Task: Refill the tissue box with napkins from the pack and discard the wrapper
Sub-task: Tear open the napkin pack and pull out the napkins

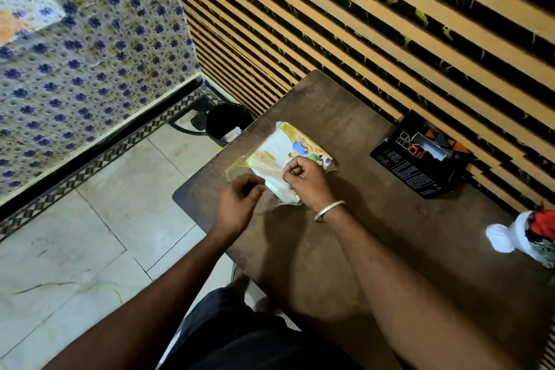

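Observation:
A napkin pack in a clear printed wrapper with yellow and cartoon artwork lies on the brown table, near its left edge. My left hand pinches the wrapper's clear near-left edge. My right hand, with a silver bangle on the wrist, is closed on the wrapper at the pack's near end. The black tissue box with orange print stands at the table's far right against the slatted wall, its top slot showing a white strip.
A black waste bin stands on the tiled floor just beyond the table's far-left corner. A white vase with red flowers sits at the table's right edge. A slatted wall runs behind the table and a blue-flowered cloth hangs at left.

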A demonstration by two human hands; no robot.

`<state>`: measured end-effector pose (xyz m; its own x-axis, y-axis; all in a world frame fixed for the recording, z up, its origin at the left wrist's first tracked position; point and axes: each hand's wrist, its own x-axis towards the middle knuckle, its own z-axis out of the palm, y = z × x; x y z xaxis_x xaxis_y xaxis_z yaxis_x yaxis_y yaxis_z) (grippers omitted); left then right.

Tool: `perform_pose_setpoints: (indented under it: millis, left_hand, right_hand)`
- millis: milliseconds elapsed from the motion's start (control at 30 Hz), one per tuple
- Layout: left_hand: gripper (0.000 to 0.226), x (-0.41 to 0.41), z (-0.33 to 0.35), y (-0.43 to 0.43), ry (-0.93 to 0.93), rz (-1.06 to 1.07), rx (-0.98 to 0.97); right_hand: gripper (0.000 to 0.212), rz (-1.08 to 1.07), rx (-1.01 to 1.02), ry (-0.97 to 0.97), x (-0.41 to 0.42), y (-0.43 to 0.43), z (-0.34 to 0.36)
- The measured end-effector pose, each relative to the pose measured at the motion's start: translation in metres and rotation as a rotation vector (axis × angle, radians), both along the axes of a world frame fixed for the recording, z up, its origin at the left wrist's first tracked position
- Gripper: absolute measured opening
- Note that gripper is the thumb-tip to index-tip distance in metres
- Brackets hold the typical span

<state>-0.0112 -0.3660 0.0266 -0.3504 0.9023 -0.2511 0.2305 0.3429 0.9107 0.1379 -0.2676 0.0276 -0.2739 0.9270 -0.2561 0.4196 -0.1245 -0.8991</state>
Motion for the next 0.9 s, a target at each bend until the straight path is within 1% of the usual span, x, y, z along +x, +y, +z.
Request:
perform_pose_setpoints:
  millis: [100, 167, 200, 267, 333, 367, 400, 433, 500, 533, 567, 600, 633, 700, 767, 800, 900]
  left_hand:
    - [0.015, 0.016, -0.007, 0.018, -0.329, 0.061, -0.213]
    - [0.015, 0.021, -0.011, 0.026, -0.462, 0.129, -0.303]
    - [0.009, 0.022, -0.013, 0.028, -0.500, 0.159, -0.318]
    - [0.010, 0.023, -0.019, 0.032, -0.505, 0.207, -0.330]
    - [0.008, 0.020, -0.028, 0.033, -0.466, 0.249, -0.326]
    - [0.016, 0.018, -0.031, 0.033, -0.449, 0.259, -0.329]
    - [0.024, 0.017, -0.036, 0.034, -0.449, 0.265, -0.335]
    - [0.032, 0.016, -0.036, 0.034, -0.453, 0.266, -0.345]
    - [0.049, 0.015, -0.038, 0.033, -0.462, 0.259, -0.359]
    - [0.060, 0.015, -0.042, 0.033, -0.468, 0.258, -0.356]
    - [0.070, 0.014, -0.045, 0.034, -0.473, 0.258, -0.360]
    - [0.074, 0.013, -0.044, 0.035, -0.481, 0.253, -0.352]
    - [0.071, 0.014, -0.042, 0.035, -0.488, 0.251, -0.345]
    - [0.063, 0.014, -0.040, 0.038, -0.513, 0.250, -0.331]
    - [0.070, 0.014, -0.039, 0.041, -0.562, 0.238, -0.294]
    - [0.070, 0.015, -0.038, 0.042, -0.579, 0.225, -0.278]
    - [0.059, 0.016, -0.038, 0.050, -0.581, 0.227, -0.256]
  right_hand:
    - [0.007, 0.060, -0.043, 0.007, -0.003, -0.002, 0.004]
    - [0.006, 0.112, -0.066, -0.007, -0.002, -0.003, 0.008]
    - [0.006, 0.132, -0.077, -0.015, 0.000, -0.003, 0.010]
    - [0.005, 0.134, -0.105, -0.005, 0.003, -0.001, 0.011]
    - [0.009, 0.074, -0.090, 0.019, 0.006, 0.005, 0.012]
    - [0.008, 0.009, -0.072, 0.015, 0.008, 0.010, 0.012]
    - [0.007, -0.064, -0.055, -0.022, 0.011, 0.016, 0.009]
    - [0.010, -0.127, -0.040, -0.072, 0.014, 0.023, 0.004]
    - [0.029, -0.174, -0.064, -0.232, 0.024, 0.039, -0.006]
    - [0.041, -0.162, -0.085, -0.332, 0.029, 0.047, -0.011]
    - [0.052, -0.119, -0.096, -0.427, 0.033, 0.057, -0.015]
    - [0.062, -0.066, -0.109, -0.499, 0.035, 0.065, -0.014]
    - [0.070, -0.017, -0.122, -0.547, 0.037, 0.072, -0.015]
    - [0.081, 0.067, -0.160, -0.575, 0.036, 0.087, -0.016]
    - [0.088, 0.112, -0.246, -0.543, 0.032, 0.097, -0.022]
    - [0.091, 0.113, -0.274, -0.523, 0.030, 0.100, -0.024]
    - [0.094, 0.067, -0.313, -0.493, 0.024, 0.108, -0.029]
